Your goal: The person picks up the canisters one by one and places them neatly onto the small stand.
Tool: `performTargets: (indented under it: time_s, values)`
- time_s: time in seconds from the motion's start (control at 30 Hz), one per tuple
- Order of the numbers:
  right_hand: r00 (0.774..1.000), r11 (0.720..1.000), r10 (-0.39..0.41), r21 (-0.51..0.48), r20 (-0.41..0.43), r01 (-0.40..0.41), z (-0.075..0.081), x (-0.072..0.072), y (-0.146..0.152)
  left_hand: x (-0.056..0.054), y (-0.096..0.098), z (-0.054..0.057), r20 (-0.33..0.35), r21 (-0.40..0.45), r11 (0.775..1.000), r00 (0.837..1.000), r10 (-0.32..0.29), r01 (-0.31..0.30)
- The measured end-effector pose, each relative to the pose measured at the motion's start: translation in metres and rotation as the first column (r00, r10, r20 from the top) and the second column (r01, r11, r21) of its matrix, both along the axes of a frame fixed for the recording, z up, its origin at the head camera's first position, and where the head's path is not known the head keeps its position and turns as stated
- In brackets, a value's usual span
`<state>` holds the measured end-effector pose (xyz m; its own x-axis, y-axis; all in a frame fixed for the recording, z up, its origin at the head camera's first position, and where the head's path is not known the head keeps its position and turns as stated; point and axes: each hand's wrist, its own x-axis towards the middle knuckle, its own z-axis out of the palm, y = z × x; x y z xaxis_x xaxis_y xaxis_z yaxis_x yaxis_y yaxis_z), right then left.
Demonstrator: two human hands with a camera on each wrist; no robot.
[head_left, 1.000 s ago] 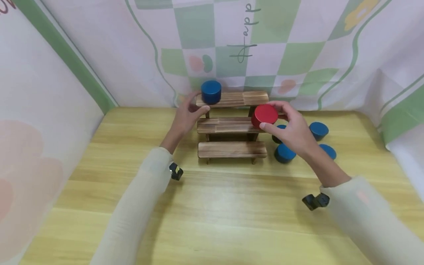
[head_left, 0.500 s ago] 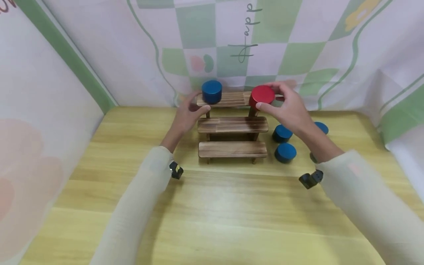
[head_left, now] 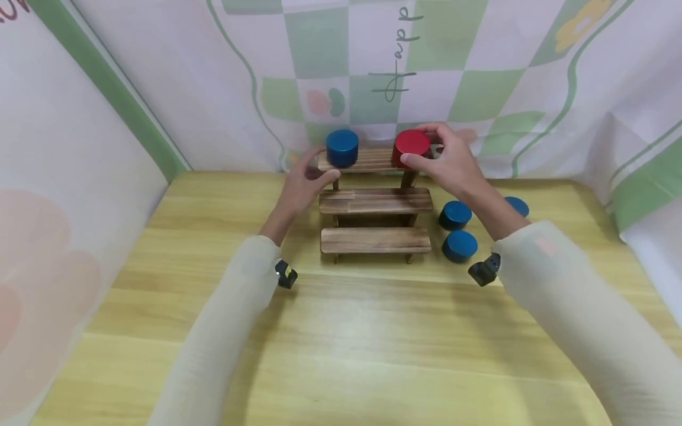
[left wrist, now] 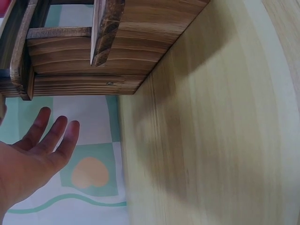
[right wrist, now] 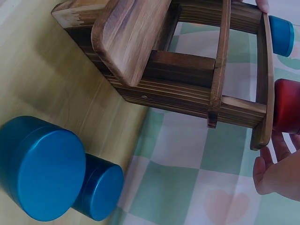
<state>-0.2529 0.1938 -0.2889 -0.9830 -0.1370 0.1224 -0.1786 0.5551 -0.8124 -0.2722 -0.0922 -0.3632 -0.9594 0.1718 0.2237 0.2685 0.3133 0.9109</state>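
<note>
In the head view my right hand (head_left: 453, 163) grips a red round tin (head_left: 411, 146) at the right end of the top board of a three-step wooden rack (head_left: 375, 201). The right wrist view shows the red tin (right wrist: 287, 105) against that board, my fingers below it. A blue round tin (head_left: 343, 148) sits at the top board's left end. Beside it is my left hand (head_left: 301, 186), thumb and index finger apart around the board's end. In the left wrist view the other fingers of my left hand (left wrist: 40, 150) are loosely extended, holding nothing.
Right of the rack, blue tins (head_left: 460, 245) stand on the wooden table (head_left: 341, 349), one partly behind my right forearm. A checkered cloth (head_left: 373, 53) hangs close behind the rack. The rack's middle and bottom boards (head_left: 375, 239) carry nothing.
My right hand has carried the red tin up from in front of the middle board to the top board's right end, then slightly left. The left hand and its nearby blue tin have stayed put.
</note>
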Motion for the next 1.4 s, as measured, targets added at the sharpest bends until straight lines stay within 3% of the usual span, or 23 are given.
performTargets:
  time_s: [0.5,0.63,0.83,1.17,1.4]
  values:
    - [1.0,1.0,0.0,-0.029,0.028,0.001,-0.006,-0.002,0.008,0.0,0.005,0.0,0.008,-0.012,1.0,1.0,-0.009,0.01]
    - [1.0,0.999,0.007,-0.038,-0.019,-0.008,-0.009,0.002,0.014,-0.001,0.005,-0.001,0.006,-0.02,1.0,1.0,-0.011,0.011]
    - [0.994,1.0,-0.007,-0.024,-0.106,0.005,-0.018,0.018,0.039,-0.005,0.007,-0.001,-0.002,-0.011,1.0,1.0,-0.016,0.016]
    - [0.998,0.998,-0.056,0.038,-0.029,0.057,-0.045,0.049,0.088,-0.004,-0.002,0.001,0.036,-0.007,1.0,0.999,0.025,-0.025]
    - [0.996,0.989,-0.091,0.113,-0.011,0.092,-0.06,0.067,0.12,-0.007,-0.001,-0.002,0.031,0.01,1.0,0.999,0.007,-0.007]
